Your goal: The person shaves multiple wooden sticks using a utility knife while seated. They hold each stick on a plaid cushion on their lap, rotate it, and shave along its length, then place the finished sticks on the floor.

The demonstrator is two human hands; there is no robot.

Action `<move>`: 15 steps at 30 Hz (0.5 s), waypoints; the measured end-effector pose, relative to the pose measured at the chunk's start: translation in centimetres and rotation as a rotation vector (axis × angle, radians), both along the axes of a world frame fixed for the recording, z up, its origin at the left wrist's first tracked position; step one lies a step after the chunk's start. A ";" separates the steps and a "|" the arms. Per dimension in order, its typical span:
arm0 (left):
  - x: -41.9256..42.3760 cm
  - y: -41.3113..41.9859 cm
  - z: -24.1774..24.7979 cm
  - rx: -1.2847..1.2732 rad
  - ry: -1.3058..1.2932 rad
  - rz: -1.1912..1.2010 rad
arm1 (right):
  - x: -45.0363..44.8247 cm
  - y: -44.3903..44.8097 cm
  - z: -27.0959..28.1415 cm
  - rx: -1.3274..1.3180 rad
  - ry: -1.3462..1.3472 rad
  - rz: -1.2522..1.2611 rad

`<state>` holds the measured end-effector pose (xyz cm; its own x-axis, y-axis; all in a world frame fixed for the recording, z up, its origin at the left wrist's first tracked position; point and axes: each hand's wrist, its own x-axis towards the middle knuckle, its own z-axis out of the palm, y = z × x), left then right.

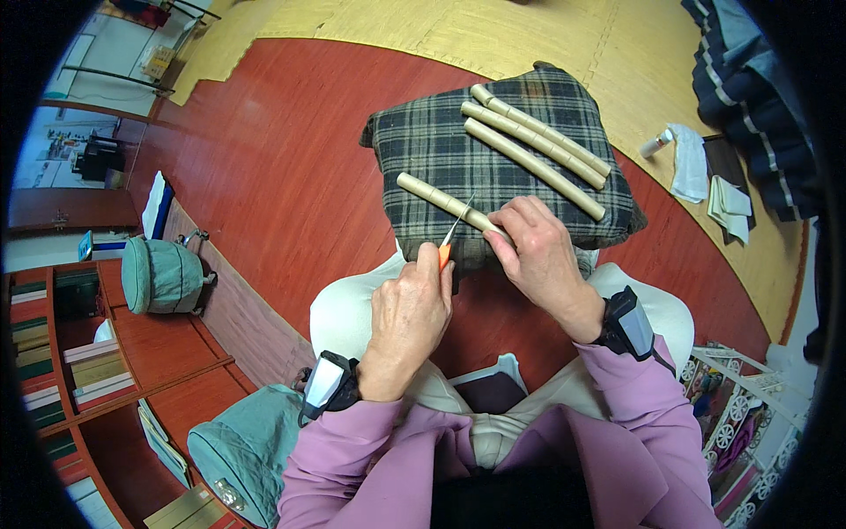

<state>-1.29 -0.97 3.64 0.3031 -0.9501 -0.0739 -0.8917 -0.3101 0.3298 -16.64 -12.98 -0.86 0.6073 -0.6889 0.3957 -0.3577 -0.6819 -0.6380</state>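
My left hand (pixel 410 311) grips the orange handle of a small slim-bladed knife (pixel 451 239). Its blade lies against a beige tube, apparently cardboard (pixel 433 194), whose near end is held by my right hand (pixel 538 248). Several cross lines mark the held tube on its far part. It rests on a dark plaid cushion (pixel 423 145) in front of my knees. Farther back on the cushion lie three similar tubes side by side: the farthest (pixel 542 129) and the middle one (pixel 535 142) bear cross lines, while the nearest (pixel 535 168) looks smooth.
Red wood-look flooring (pixel 284 132) surrounds the cushion, with yellow mats (pixel 423 20) beyond. Left are teal fabric-covered round objects (pixel 165 274) and a wooden bookcase (pixel 165 337). A white bottle (pixel 655 143) and folded cloths (pixel 689 162) lie right, near a white rack (pixel 740 397).
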 end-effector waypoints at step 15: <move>2.1 -1.2 1.4 0.194 0.193 -0.055 | 0.3 -0.7 -0.2 0.018 0.010 0.092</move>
<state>0.85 -2.19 5.02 0.2145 -0.9270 -0.3077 -0.8352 -0.3374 0.4342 -16.29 -13.64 -1.06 0.6723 -0.6368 0.3776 -0.3004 -0.7008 -0.6470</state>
